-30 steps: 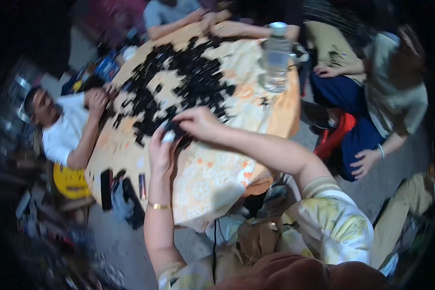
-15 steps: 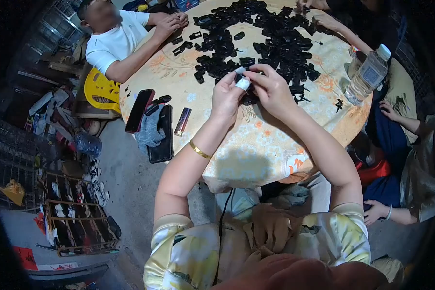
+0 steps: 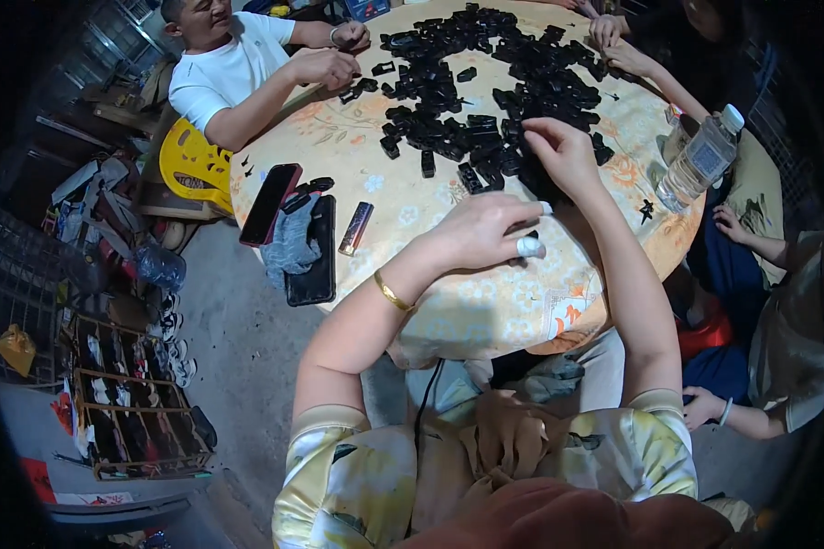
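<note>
My left hand (image 3: 490,231) rests low over the near part of the table, with white coverings (image 3: 529,247) on its thumb and a fingertip. Its thumb and forefinger are apart, and no part shows between them; the curled fingers underneath are hidden. My right hand (image 3: 566,157) reaches to the near right side of a heap of small black plastic parts (image 3: 430,128). Thumb and forefinger there stand slightly apart beside the parts, with nothing visible between them. A few black pieces (image 3: 470,177) lie loose between the heap and my left hand.
A phone (image 3: 271,203), a grey cloth (image 3: 293,242), a black case (image 3: 313,274) and a small dark tube (image 3: 356,229) lie at the left. A clear bottle (image 3: 700,160) stands at the right edge. Co-workers' hands (image 3: 325,69) are at the far left and far right (image 3: 627,57).
My hands have parted from where they met over the table. The left came down and right toward me; the right moved right to the heap. The far-left co-worker's hands have separated.
</note>
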`<state>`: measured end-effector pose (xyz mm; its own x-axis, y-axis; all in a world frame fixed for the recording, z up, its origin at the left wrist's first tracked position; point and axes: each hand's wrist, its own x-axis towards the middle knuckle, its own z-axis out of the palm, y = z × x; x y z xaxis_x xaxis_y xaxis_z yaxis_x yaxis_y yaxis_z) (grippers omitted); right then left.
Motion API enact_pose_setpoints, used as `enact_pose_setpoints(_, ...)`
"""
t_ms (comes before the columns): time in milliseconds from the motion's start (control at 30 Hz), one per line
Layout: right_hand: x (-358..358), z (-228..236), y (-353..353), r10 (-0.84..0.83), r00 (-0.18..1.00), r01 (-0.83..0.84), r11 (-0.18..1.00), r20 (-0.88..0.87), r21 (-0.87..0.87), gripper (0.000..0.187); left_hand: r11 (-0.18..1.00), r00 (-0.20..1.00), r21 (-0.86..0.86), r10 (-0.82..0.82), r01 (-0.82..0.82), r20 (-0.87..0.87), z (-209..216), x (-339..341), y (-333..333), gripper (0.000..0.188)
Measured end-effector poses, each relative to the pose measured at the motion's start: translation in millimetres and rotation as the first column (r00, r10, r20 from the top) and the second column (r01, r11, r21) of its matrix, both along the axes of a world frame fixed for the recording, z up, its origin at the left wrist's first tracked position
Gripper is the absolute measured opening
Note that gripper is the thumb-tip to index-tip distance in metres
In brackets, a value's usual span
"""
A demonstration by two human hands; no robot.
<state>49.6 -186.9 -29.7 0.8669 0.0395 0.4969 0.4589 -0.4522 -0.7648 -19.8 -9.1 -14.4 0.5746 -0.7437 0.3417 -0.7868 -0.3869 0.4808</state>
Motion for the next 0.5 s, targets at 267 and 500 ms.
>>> enact_pose_setpoints(267,39,15,35,0.138,0.979,-0.003,0.75,0.152,-0.661,0.028,0.872,0.833,0.0,0.468,-0.489,0.294,-19,26,14,0.017)
enact_pose_setpoints(500,24,31,27,0.125,0.984,-0.059,0.905,0.13,-0.421,0.027,0.894,0.851,-0.114,0.447,-0.433,0.275,-21,32,21,0.021)
